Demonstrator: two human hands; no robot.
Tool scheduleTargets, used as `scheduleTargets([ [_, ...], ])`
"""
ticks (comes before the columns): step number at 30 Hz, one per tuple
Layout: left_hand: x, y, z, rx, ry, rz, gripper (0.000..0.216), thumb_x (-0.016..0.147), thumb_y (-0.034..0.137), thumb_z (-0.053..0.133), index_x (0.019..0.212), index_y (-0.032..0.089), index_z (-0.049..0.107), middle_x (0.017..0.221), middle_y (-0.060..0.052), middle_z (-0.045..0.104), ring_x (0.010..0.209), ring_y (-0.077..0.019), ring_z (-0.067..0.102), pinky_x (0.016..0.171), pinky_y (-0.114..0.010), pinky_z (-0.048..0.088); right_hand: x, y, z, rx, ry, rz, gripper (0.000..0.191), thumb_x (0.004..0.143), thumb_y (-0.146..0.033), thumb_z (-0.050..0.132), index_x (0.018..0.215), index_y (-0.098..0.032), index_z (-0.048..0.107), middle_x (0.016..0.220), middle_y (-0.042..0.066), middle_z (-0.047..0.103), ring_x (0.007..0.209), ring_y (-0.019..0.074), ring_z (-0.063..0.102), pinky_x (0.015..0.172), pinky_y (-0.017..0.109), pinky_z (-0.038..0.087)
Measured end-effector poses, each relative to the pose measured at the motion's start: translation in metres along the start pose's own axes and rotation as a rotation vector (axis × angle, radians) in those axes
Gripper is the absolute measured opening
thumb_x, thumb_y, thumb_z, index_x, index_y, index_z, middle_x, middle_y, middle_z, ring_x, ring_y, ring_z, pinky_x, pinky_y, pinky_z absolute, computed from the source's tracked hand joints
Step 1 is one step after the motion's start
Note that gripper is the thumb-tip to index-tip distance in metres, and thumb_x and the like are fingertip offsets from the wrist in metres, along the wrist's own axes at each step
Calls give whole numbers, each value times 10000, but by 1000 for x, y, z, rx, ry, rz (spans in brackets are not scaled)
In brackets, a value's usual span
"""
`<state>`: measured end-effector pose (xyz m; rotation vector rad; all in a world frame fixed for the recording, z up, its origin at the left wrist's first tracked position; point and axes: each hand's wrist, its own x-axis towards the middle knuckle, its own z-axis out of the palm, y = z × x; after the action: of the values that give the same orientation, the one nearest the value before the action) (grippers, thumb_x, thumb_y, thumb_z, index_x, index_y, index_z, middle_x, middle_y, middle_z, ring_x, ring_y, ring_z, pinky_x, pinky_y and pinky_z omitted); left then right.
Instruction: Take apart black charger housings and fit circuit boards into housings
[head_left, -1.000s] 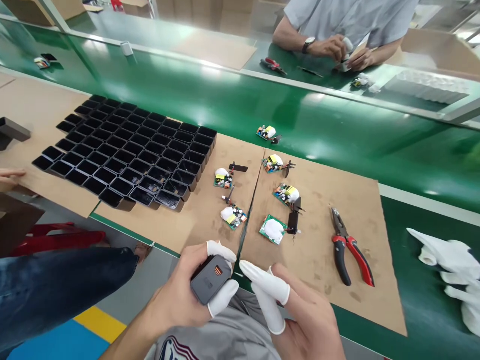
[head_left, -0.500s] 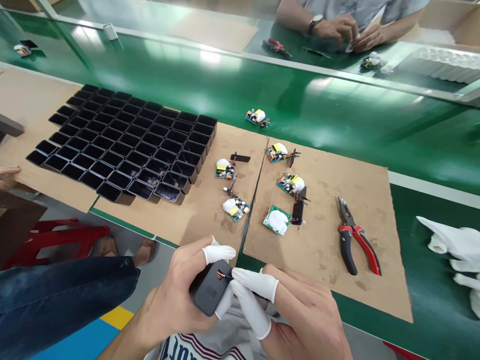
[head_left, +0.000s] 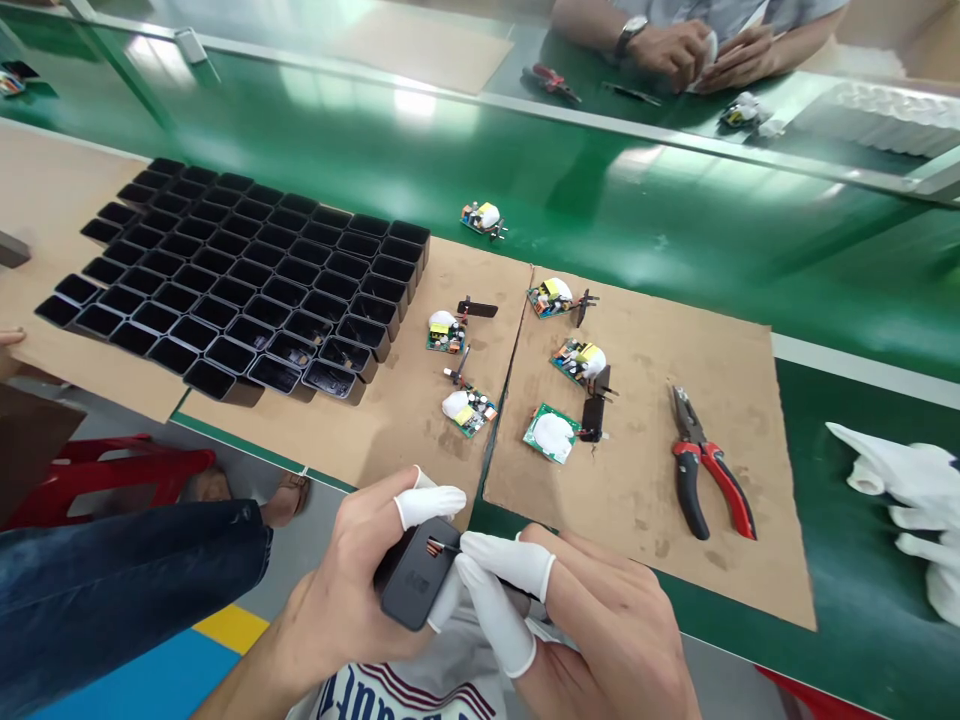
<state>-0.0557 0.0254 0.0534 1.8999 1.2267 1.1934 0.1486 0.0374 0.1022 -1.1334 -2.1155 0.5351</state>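
Observation:
My left hand (head_left: 375, 570), white finger cots on its fingertips, is closed around a black plastic adapter case (head_left: 417, 585) held tilted near the table's front edge. A small opening in the case's end face shows copper-coloured metal strips (head_left: 433, 547). My right hand (head_left: 570, 610), also with white finger cots, pinches close against that opening. Between its fingertips and the opening runs a thin dark piece, mostly hidden, whose kind I cannot make out. Circuit boards with white and yellow parts, such as the nearest one (head_left: 553, 433), lie beyond my hands, black plug pieces (head_left: 592, 416) wired to them.
Black open cases (head_left: 247, 270) stand in rows on cardboard at left. Red-and-black pliers (head_left: 697, 460) lie on the right cardboard (head_left: 750, 400). White gloves (head_left: 900, 490) are at far right. Across the green table (head_left: 645, 230), a co-worker's hands (head_left: 705, 60) handle something white. Another person's leg (head_left: 135, 580) is at left.
The whole view has shifted slightly, so the table's things sit a little further left and higher. Both my hands keep their hold, and the thin piece at the opening has moved slightly.

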Motion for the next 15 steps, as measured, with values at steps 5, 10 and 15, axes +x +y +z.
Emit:
scheduleTargets([
  [5, -2, -5, 2, -11, 6, 37, 591, 828, 180, 753, 1408, 246, 665, 1019, -75, 730, 811, -223, 761, 694, -304, 654, 1, 0, -4, -25, -25, -2, 389, 1029, -62, 630, 731, -269, 485, 636, -46, 415, 591, 155, 263, 528, 310, 247],
  [10, 0, -7, 4, -44, 0, 32, 539, 802, 144, 725, 1328, 243, 659, 1015, -74, 724, 812, -218, 731, 689, -299, 619, 3, 0, -7, -26, -56, 5, 429, 1047, -73, 620, 708, -255, 430, 626, -53, 429, 583, 139, 251, 530, 306, 237],
  [15, 6, -1, 5, -18, -7, 40, 421, 837, 154, 696, 1239, 257, 628, 891, -30, 693, 711, -198, 672, 623, -284, 565, 5, 2, -5, -7, -55, 9, 440, 1028, -33, 594, 725, -258, 367, 644, -65, 388, 615, 141, 214, 527, 301, 228],
])
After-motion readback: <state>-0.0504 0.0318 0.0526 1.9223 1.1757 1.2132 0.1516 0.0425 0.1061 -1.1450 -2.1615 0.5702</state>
